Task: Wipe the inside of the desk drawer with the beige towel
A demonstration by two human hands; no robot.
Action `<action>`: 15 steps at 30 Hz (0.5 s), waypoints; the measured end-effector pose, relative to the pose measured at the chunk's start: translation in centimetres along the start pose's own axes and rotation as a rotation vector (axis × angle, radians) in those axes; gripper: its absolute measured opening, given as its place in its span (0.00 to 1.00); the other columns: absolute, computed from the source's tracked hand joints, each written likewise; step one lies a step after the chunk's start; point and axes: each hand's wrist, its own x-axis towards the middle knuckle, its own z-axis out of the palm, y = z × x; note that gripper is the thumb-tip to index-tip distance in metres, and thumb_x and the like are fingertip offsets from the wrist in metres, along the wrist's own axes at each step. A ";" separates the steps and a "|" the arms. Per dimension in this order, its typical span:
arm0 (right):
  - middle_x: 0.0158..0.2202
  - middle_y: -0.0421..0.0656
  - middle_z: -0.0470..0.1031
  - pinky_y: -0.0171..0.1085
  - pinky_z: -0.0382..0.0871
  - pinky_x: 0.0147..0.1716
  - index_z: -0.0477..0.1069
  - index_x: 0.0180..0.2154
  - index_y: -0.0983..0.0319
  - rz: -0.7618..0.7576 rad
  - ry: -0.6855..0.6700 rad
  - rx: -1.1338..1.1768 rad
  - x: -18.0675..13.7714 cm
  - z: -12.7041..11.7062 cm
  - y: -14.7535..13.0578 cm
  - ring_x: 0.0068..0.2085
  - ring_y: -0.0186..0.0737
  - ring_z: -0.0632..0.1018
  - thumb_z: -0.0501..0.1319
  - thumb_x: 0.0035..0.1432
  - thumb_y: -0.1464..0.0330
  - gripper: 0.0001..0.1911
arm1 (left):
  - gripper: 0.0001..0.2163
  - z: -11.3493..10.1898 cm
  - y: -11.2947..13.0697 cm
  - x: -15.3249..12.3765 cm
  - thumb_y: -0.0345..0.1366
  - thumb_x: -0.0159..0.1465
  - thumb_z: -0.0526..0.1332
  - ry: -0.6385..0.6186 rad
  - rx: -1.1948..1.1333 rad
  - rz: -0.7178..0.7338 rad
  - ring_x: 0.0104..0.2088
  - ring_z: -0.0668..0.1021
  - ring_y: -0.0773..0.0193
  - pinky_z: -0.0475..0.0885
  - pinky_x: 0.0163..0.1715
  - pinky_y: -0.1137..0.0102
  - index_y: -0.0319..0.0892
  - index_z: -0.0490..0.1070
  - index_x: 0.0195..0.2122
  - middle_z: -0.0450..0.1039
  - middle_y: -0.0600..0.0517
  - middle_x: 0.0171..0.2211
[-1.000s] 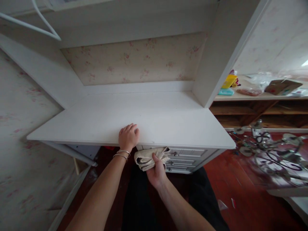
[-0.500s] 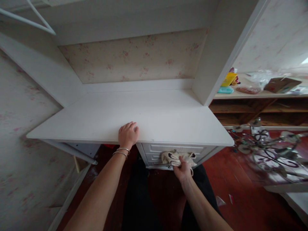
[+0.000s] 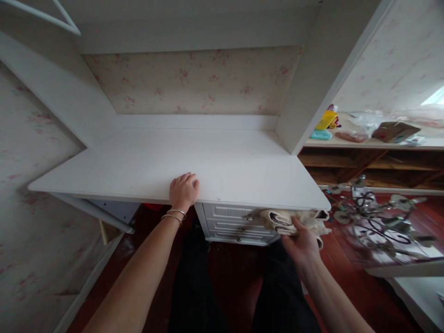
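My left hand (image 3: pixel 183 190) rests palm down on the front edge of a white desk top (image 3: pixel 145 159), fingers loosely curled, two bangles on the wrist. My right hand (image 3: pixel 301 240) grips a crumpled beige cloth (image 3: pixel 294 219) and presses it against the white drawer unit (image 3: pixel 229 224) under the desk's right front edge. The cloth covers the right end of the upper drawers.
White side panels and a shelf frame the desk alcove. To the right stands a wooden shelf (image 3: pixel 367 159) with a yellow item, bags and a box. A metal chandelier (image 3: pixel 374 217) lies on the red floor at the right. My dark-trousered legs are below.
My right hand has slid the cloth to the right along the drawer fronts, from beside the left wrist to the desk's right corner. The left hand has stayed put.
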 end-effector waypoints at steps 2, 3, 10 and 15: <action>0.43 0.44 0.80 0.34 0.80 0.35 0.74 0.48 0.62 0.005 -0.017 0.014 -1.1 0.8 0.2 0.39 0.36 0.82 0.52 0.65 0.78 0.15 | 0.17 0.0 0.0 0.0 0.40 0.68 0.50 0.001 0.002 -0.005 0.57 0.72 0.57 0.62 0.59 0.60 0.48 0.74 0.53 0.72 0.51 0.57; 0.43 0.44 0.80 0.35 0.80 0.36 0.74 0.48 0.62 0.017 -0.022 0.017 -1.6 1.2 0.6 0.39 0.36 0.82 0.52 0.65 0.78 0.15 | 0.17 -0.1 0.1 0.0 0.40 0.68 0.50 0.000 0.004 -0.009 0.57 0.72 0.57 0.62 0.59 0.60 0.48 0.74 0.53 0.72 0.51 0.57; 0.43 0.41 0.81 0.45 0.78 0.46 0.73 0.51 0.57 0.157 -0.173 0.020 -5.6 2.9 7.4 0.45 0.40 0.81 0.58 0.62 0.76 0.18 | 0.17 -0.2 0.1 0.0 0.40 0.68 0.50 -0.004 0.003 -0.010 0.57 0.72 0.57 0.62 0.58 0.60 0.48 0.74 0.53 0.72 0.51 0.57; 0.43 0.39 0.81 0.46 0.73 0.53 0.74 0.48 0.57 0.290 -0.275 0.058 -7.5 4.2 14.5 0.48 0.40 0.80 0.62 0.58 0.74 0.16 | 0.18 0.0 0.0 0.1 0.40 0.68 0.50 -0.015 0.014 -0.006 0.56 0.72 0.56 0.62 0.59 0.60 0.48 0.73 0.53 0.71 0.50 0.58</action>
